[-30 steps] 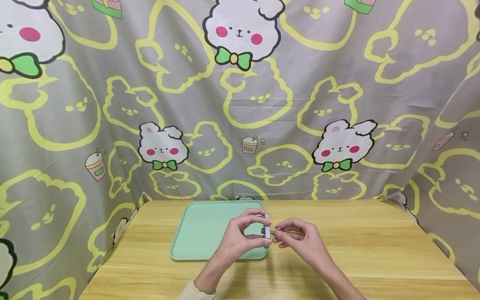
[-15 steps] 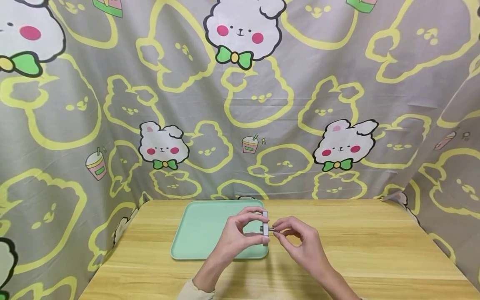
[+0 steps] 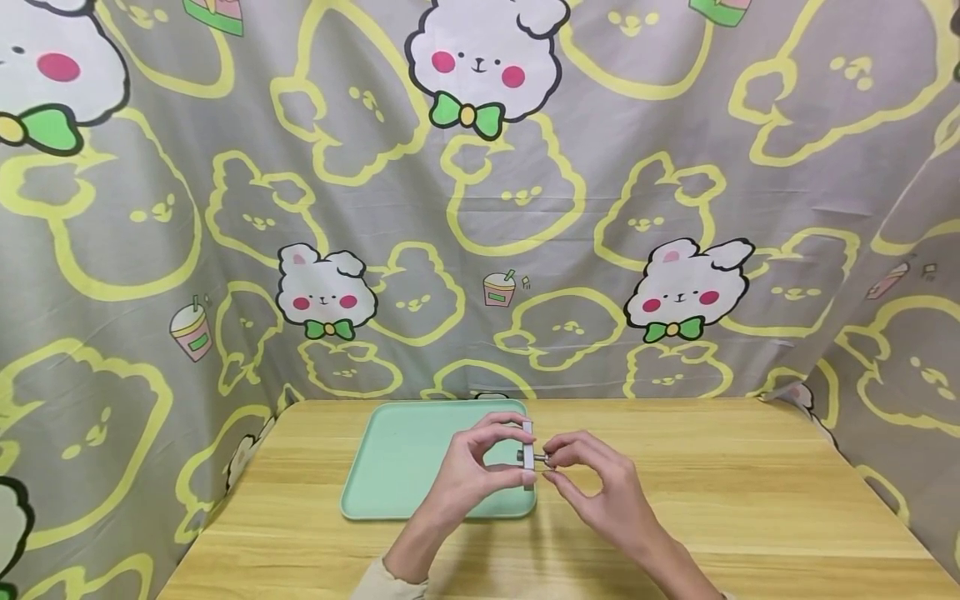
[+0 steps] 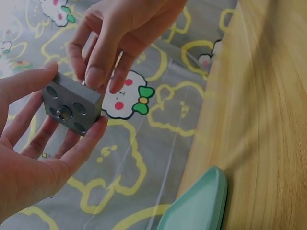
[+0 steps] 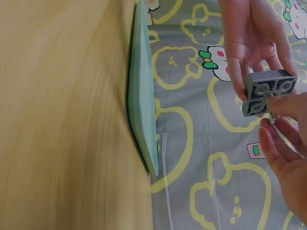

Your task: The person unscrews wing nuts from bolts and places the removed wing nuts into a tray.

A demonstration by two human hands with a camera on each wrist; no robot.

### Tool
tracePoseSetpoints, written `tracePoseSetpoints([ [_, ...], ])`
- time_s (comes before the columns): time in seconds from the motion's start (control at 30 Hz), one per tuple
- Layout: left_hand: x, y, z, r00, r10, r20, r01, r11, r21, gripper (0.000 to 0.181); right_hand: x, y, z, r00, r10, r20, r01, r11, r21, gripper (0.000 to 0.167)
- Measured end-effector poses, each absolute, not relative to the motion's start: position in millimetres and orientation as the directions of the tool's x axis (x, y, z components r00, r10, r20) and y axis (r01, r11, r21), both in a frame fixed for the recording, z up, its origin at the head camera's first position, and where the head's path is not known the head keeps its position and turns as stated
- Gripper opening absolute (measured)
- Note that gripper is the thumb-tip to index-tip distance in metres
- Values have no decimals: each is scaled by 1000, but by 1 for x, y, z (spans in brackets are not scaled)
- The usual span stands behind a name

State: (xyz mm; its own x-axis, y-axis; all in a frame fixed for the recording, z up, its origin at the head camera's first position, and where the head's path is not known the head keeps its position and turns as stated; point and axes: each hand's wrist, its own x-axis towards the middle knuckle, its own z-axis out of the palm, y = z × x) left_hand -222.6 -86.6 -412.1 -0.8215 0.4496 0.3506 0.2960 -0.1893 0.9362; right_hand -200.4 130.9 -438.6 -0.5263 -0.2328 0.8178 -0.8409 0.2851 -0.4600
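Note:
My left hand (image 3: 461, 479) grips a grey block (image 3: 528, 458) by its edges above the tray's right side. Round recesses surround a bolt head (image 4: 64, 113) on one face of the block (image 4: 72, 103); my left hand (image 4: 43, 143) has thumb and fingers on opposite edges. From the other face, which is ribbed and hollow (image 5: 268, 91), the metal shank (image 3: 540, 457) sticks out to the right. My right hand (image 3: 611, 492) has its curled fingertips around the shank's end, the thumb lower. In the right wrist view a small metal end (image 5: 272, 119) shows between the right fingers.
A mint-green tray (image 3: 397, 458) lies on the wooden table (image 3: 712, 492), left of centre and partly beneath my left hand. Grey patterned cloth (image 3: 555, 350) hangs behind the table and at both sides.
The block and my left hand have shifted slightly left and up. My right thumb has moved down, away from the fingertips, and more of the shank shows.

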Motion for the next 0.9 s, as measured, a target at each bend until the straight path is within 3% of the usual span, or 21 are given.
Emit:
tracePoseSetpoints([
  [0.1,-222,-86,-412,-822,447,354,303,-184,935,37,-198,132,-437,-656,-212,725,-755,218,-619,31],
  [0.2,-222,-85,-411,-823,443,355,310,-174,935,36,-197,133,-434,-832,-153,534,-553,145,-820,18],
  [0.33,-220,-84,-410,-822,443,358,319,-164,934,34,-197,135,-431,-967,-115,229,-234,30,-972,28],
  [0.47,-219,-82,-411,-816,449,364,331,-153,931,34,-198,138,-430,-980,-192,48,-32,-84,-996,43],
  [0.57,-219,-81,-413,-811,456,367,335,-153,930,34,-198,139,-429,-970,-242,10,22,-130,-991,46],
  [0.77,-219,-80,-414,-810,465,356,323,-152,934,34,-197,139,-429,-971,-238,6,28,-137,-990,40],
  [0.9,-219,-79,-414,-816,464,345,317,-140,938,35,-196,138,-428,-977,-201,73,-59,-77,-995,34],
])
